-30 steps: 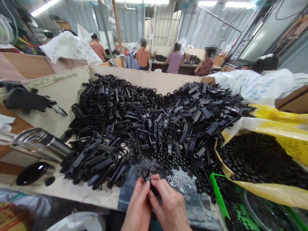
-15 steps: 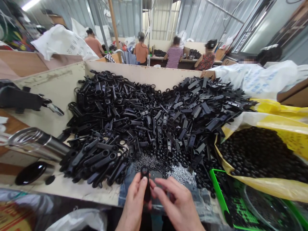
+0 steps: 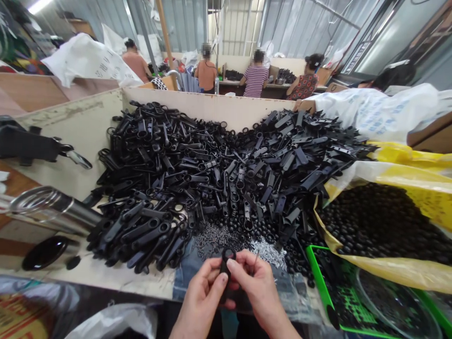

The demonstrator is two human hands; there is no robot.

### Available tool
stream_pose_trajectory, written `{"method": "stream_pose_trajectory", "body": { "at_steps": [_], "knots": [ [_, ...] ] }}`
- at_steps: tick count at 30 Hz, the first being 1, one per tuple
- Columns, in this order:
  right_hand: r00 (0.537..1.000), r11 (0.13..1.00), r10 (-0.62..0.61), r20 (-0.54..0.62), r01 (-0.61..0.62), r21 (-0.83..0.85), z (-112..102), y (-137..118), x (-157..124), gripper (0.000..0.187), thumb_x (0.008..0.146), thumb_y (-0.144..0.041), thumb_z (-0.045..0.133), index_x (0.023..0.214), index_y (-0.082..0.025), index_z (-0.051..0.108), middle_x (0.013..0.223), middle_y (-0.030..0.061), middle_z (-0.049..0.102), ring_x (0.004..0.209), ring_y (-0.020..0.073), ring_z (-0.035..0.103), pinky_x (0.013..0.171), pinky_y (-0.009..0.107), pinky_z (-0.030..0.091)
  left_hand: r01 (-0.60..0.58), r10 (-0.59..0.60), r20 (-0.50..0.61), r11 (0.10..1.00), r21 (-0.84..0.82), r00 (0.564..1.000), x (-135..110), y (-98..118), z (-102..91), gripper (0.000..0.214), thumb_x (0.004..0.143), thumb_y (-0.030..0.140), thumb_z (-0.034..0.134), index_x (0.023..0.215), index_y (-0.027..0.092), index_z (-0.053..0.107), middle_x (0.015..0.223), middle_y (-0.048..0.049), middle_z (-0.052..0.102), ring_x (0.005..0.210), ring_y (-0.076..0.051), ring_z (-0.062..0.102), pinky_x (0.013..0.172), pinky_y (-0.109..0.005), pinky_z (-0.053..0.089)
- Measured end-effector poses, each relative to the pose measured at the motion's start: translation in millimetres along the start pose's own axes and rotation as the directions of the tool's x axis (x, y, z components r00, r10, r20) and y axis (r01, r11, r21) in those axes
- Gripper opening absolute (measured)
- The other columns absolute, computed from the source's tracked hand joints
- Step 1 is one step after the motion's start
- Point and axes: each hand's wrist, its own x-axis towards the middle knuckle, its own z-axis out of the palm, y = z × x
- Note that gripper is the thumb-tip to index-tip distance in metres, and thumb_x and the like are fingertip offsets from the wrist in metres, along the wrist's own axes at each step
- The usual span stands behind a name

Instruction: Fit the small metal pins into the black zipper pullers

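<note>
A black plastic part with a ring at its top end [image 3: 229, 254] stands roughly upright between my hands. My left hand [image 3: 202, 295] is closed around its long body, thumb along the front. My right hand [image 3: 260, 288] pinches it near the ring, with the thumb pressed against the side. A thin pin-like piece [image 3: 256, 257] sticks up by the right fingers; its lower end is hidden. Just beyond my hands lie a heap of small dark grey pieces [image 3: 216, 238] and a heap of silvery pins or screws [image 3: 270, 253].
Black ring-ended parts [image 3: 151, 226] pile up at left, flat black pieces [image 3: 293, 155] at right. Round black pieces fill a yellow bag [image 3: 381, 270] beside a green tray [image 3: 319, 282]. A steel cylinder [image 3: 67, 214] lies at left. Several people sit working at the back.
My right hand has moved left and closed onto the ring end of the part. My left hand and the part have shifted slightly right.
</note>
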Motion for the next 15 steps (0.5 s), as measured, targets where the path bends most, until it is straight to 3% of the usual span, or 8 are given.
{"method": "stream_pose_trajectory", "body": {
  "at_steps": [3, 6, 9, 15],
  "knots": [
    [0.999, 0.999, -0.037, -0.005, 0.037, -0.037, 3, -5, -3, 0.044, 0.079, -0.059, 0.079, 0.076, -0.017, 0.066, 0.059, -0.0045, 0.056, 0.048, 0.0110, 0.053, 0.050, 0.024, 0.042, -0.040, 0.039, 0.015, 0.999, 0.027, 0.999, 0, 3, 3.2, 0.041, 0.077, 0.052, 0.081, 0.099, 0.018, 0.073, 0.075, -0.0053, 0.073, 0.069, -0.020, 0.067, 0.046, -0.023, 0.055],
    [0.999, 0.998, -0.044, 0.008, 0.044, -0.038, 6, -11, -7, 0.043, 0.082, -0.058, 0.076, 0.079, -0.017, 0.067, 0.059, -0.0045, 0.057, 0.049, 0.0114, 0.054, 0.054, 0.024, 0.042, -0.082, 0.085, -0.041, 0.994, 0.068, 0.996, -1, 3, 5.3, 0.043, 0.078, 0.054, 0.079, 0.102, 0.019, 0.070, 0.067, -0.0029, 0.070, 0.062, -0.018, 0.063, 0.039, -0.019, 0.046],
    [1.000, 1.000, 0.010, 0.017, -0.011, 0.026, 9, -13, -9, 0.045, 0.078, -0.059, 0.080, 0.081, -0.016, 0.067, 0.060, -0.0050, 0.056, 0.052, 0.0115, 0.054, 0.054, 0.024, 0.042, -0.097, 0.107, -0.080, 0.988, 0.123, 0.991, -3, 1, 6.7, 0.048, 0.081, 0.052, 0.077, 0.116, 0.022, 0.063, 0.068, -0.0021, 0.070, 0.060, -0.018, 0.063, 0.040, -0.019, 0.043],
    [0.974, 0.971, 0.134, 0.181, -0.165, 0.171, 10, -16, -7, 0.046, 0.072, -0.055, 0.087, 0.091, -0.015, 0.073, 0.065, -0.0032, 0.060, 0.053, 0.0086, 0.051, 0.051, 0.020, 0.039, -0.131, 0.141, -0.067, 0.981, 0.146, 0.988, -10, 12, 2.7, 0.073, 0.082, 0.036, 0.079, 0.148, 0.027, 0.049, 0.085, -0.0033, 0.079, 0.063, -0.019, 0.064, 0.054, -0.024, 0.046]
  ]
}}
